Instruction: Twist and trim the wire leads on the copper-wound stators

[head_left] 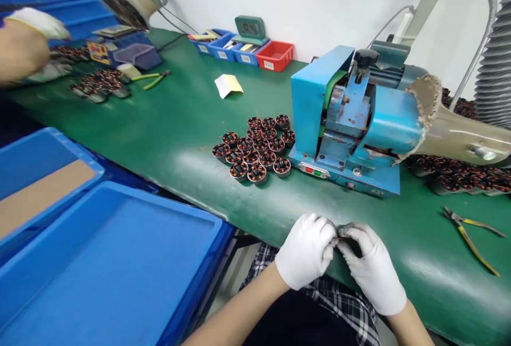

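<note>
- Stator (345, 230), a small dark wound part, sits pinched between both gloved hands at the near edge of the green bench (175, 122); most of it is hidden by the fingers, so its state cannot be read.
- Left hand (306, 250) is curled closed on the part's left side, thumb and fingertips pressed on it.
- Right hand (373, 266) is closed on its right side, meeting the left hand over the part.
- Judging by the piles, the work looks partway through: this one piece is in hand, and a cluster of like stators (255, 149) stands in neat rows on the mat ahead, just left of the blue machine (347, 122).
- More wound parts (459, 175) lie heaped behind and to the right of that machine, under its taped nozzle (451, 122); which pile is finished and which is waiting cannot be told.
- Yellow-handled pliers (473, 237) lie untouched on the mat, well to the right of the hands.
- Blue trays (112, 271) sit to the left, below the bench edge, one lined with brown card.
- Further off, a folded paper note (228, 85), small blue and red bins (255, 53) and a digital clock (249, 27) line the wall.
- Another person's gloved hand (27, 42) works at the far left over another batch (99, 84), well apart.
- Nothing lies between the hands and the machine.
</note>
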Demonstrator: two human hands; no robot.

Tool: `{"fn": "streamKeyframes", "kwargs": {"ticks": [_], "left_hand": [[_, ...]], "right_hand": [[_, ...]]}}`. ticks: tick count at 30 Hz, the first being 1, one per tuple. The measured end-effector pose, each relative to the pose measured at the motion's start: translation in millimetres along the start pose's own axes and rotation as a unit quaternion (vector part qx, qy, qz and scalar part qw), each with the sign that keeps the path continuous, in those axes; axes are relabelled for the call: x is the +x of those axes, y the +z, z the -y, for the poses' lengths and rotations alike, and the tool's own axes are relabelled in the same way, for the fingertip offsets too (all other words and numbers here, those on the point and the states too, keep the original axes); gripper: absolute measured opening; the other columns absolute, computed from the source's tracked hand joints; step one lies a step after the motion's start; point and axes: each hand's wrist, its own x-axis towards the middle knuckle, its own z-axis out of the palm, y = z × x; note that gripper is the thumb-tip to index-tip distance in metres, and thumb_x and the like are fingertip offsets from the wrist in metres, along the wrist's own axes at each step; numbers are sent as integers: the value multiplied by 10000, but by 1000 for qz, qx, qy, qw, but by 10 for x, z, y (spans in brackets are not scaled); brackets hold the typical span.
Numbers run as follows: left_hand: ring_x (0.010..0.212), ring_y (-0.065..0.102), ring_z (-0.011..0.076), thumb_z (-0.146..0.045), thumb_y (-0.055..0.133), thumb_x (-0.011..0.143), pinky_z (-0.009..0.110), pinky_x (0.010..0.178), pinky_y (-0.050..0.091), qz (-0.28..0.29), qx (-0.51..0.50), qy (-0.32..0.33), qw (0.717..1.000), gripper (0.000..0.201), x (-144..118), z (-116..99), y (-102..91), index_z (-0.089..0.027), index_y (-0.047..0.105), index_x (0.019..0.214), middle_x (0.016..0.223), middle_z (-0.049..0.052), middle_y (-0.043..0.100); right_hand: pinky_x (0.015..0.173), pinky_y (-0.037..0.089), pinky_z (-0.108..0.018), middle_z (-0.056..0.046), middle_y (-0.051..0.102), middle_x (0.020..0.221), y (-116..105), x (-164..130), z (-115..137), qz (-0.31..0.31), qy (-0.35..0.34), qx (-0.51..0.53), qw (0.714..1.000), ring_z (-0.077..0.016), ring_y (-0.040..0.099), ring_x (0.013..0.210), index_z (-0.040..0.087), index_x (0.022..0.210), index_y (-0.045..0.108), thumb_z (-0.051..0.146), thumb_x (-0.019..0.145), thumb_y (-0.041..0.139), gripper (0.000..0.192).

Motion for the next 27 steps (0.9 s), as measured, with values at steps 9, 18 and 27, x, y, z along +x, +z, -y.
{"fn": "streamKeyframes", "kwargs": {"ticks": [9, 18, 27], "left_hand": [[1122, 480, 247, -222, 656, 674, 399, 938, 425, -55, -184, -8, 981, 499, -55, 164, -52, -149, 436, 1117, 1220, 127, 483], [985, 570, 238, -287, 793, 564, 407, 866, 480, -107, -292, -85, 947, 556, -95, 174, 17, -196, 529, 1045, 1098, 73, 571], [1084, 485, 226, -100, 641, 698, 390, 955, 411, -137, -334, 26, 932, 360, -199, -63, -398, -207, 543, 1028, 1121, 80, 508]], "right_hand": [[591, 466, -250, -43, 596, 716, 6, 54, -40, 59, -69, -117, 989, -143, 579, 611, 175, 899, 604, 198, 928, 361, 246], [492, 428, -233, -31, 524, 658, -91, 88, 156, -41, -65, -112, 991, -129, 503, 518, 191, 894, 640, 152, 907, 299, 344], [548, 450, -256, -1, 554, 580, -362, 233, 426, 45, 170, 147, 973, -154, 537, 566, 203, 615, 568, 294, 839, 468, 261]]}}
